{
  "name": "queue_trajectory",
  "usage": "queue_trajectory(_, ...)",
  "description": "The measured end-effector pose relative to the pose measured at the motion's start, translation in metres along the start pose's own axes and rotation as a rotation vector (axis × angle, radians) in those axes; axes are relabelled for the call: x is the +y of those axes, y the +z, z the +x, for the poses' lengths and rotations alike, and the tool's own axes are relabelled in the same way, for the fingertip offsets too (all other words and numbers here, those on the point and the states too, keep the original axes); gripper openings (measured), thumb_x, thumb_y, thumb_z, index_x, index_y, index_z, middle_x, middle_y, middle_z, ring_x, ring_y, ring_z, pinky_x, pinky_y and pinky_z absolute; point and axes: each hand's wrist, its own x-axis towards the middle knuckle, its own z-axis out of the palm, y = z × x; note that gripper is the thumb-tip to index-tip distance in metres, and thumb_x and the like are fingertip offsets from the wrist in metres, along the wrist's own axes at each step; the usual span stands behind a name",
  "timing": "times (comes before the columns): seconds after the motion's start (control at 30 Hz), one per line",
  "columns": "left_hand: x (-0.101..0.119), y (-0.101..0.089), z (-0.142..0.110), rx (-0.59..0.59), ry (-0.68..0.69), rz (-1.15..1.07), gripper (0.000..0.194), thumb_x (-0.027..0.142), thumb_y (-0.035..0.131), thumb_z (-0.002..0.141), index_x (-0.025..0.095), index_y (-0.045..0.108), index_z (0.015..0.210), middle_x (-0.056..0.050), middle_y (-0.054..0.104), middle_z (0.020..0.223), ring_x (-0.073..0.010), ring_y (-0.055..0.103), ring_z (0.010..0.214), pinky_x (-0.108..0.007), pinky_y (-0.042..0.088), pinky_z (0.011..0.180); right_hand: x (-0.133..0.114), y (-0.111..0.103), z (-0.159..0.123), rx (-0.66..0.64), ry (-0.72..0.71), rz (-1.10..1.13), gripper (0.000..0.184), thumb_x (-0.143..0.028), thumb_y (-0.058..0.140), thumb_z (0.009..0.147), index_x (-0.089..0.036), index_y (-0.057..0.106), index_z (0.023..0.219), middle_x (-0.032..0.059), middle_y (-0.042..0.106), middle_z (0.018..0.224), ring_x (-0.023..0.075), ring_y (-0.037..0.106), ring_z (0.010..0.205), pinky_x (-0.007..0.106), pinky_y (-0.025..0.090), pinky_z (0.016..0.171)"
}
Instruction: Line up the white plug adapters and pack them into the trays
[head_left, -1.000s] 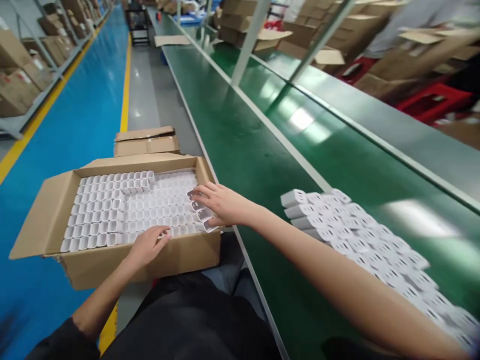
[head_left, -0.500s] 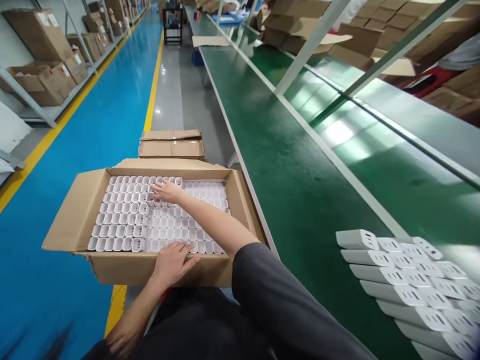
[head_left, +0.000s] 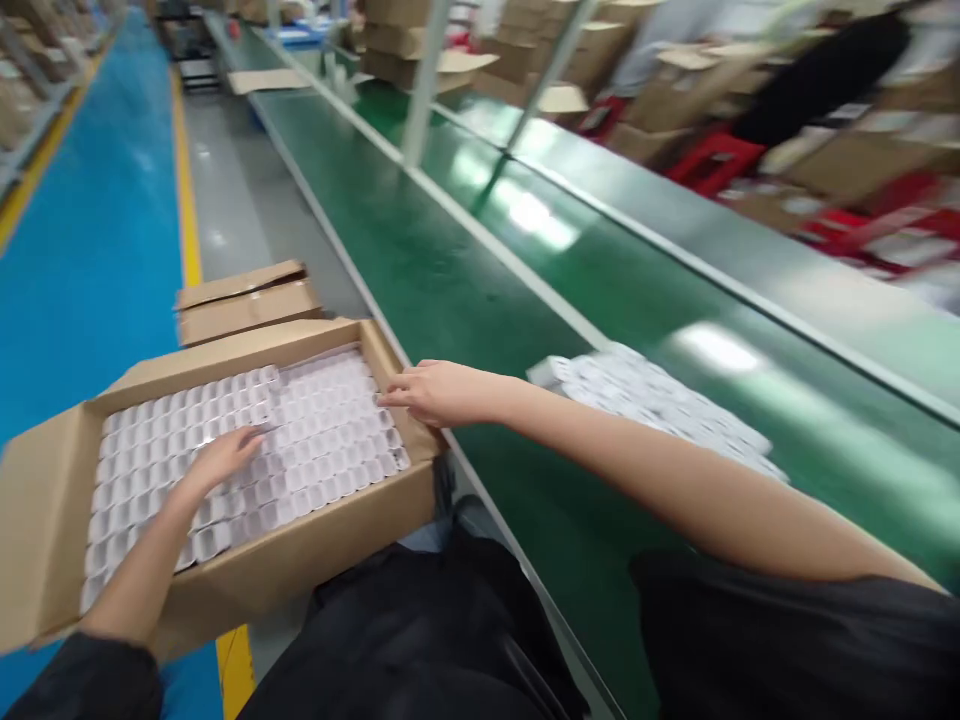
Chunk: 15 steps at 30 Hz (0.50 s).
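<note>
An open cardboard box holds rows of upright white plastic casings, seen end-on. On its left side they stand in a higher layer; to the right a lower layer of casings shows. My left hand lies over the left casings, its fingers reaching the edge of the higher layer; nothing shows in its grasp. Over the box's right wall hangs my right hand, fingers pointing left and slightly apart, with nothing visible in them. A group of similar white casings lies blurred on the green conveyor, partly behind my right forearm.
The green conveyor belt runs along the box's right side, with a metal post rising from its frame. Behind the box sits a closed carton. Blue floor stretches along the left. Red crates and cartons are at far right.
My right hand has left the casings at the back of the box and moved right to its side wall. My left hand has moved from the front edge onto the casings. The view has turned right.
</note>
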Motion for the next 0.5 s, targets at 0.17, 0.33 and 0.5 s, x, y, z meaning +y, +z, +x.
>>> queue_trajectory(0.17, 0.028, -0.013, 0.034, -0.206, 0.084, 0.213, 0.063, 0.064, 0.037, 0.088, 0.016, 0.063, 0.12, -0.016, 0.071, 0.121, -0.0364, 0.068, 0.108, -0.044, 0.051, 0.092, -0.047, -0.019, -0.194, 0.071, 0.464, 0.199, 0.04, -0.021, 0.05, 0.097, -0.02, 0.058, 0.136, 0.0106, 0.065, 0.127, 0.0237, 0.065, 0.106, 0.037, 0.051, 0.089)
queue_trajectory(0.33, 0.199, 0.002, 0.034, -0.111, 0.595, 0.316, 0.049, 0.066, 0.042, 0.086, 0.028, 0.067, 0.105, -0.004, 0.074, 0.11, -0.0299, 0.069, 0.097, -0.036, 0.052, 0.079, -0.132, -0.012, -0.324, 0.173, 0.951, 0.324, 0.041, -0.029, 0.044, 0.1, -0.022, 0.057, 0.138, 0.0079, 0.063, 0.133, 0.0252, 0.061, 0.117, 0.042, 0.049, 0.097)
queue_trajectory(0.5, 0.391, 0.081, -0.063, -0.168, 1.367, 0.201, 0.052, 0.063, 0.043, 0.093, 0.027, 0.061, 0.127, -0.008, 0.062, 0.134, -0.0278, 0.059, 0.121, -0.035, 0.049, 0.097, -0.22, 0.025, -0.382, 0.309, 1.243, 0.485, 0.042, -0.036, 0.043, 0.1, -0.022, 0.058, 0.137, 0.0091, 0.064, 0.13, 0.0245, 0.062, 0.114, 0.041, 0.05, 0.097)
